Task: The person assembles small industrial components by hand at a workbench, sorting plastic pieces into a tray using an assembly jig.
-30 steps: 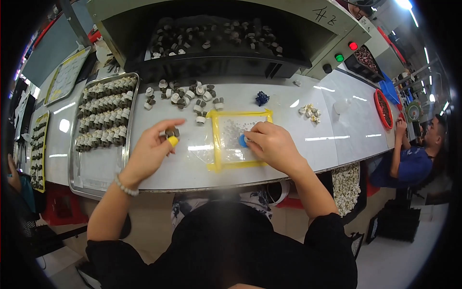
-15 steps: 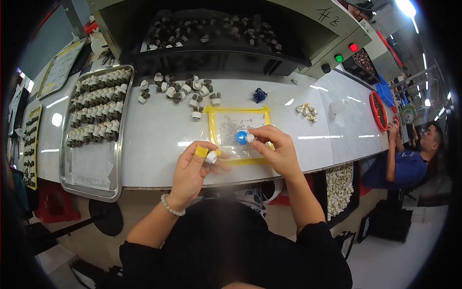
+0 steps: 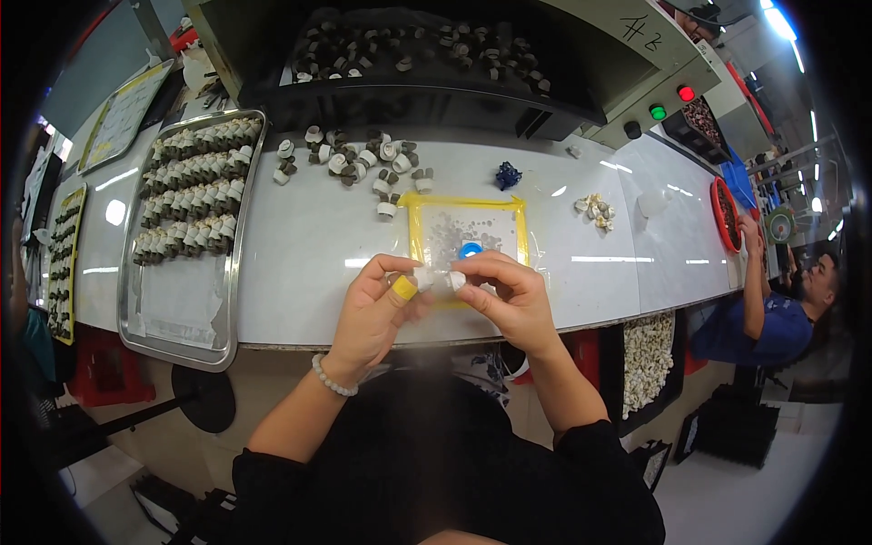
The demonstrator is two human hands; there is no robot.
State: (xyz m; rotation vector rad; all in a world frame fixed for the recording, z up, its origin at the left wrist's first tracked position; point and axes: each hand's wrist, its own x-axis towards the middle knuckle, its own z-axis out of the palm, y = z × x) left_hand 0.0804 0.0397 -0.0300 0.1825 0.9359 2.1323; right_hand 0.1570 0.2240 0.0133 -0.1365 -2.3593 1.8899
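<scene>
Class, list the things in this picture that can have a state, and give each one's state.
Left hand: pinching a small white piece
Right hand: pinching another white piece
Blue round piece: inside the yellow-taped square
Red lamp: lit
Green lamp: lit
Metal tray: partly filled, four rows
White-and-grey parts: loose, scattered

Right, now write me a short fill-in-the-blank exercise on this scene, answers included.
1. The small piece pinched by the right hand is ____ in colour.
2. The thumb band on the left hand is ____ in colour.
3. The beaded bracelet circles the ____ wrist.
4. The large metal tray holds ____ rows of parts.

Missing words: white; yellow; left; four.
</scene>
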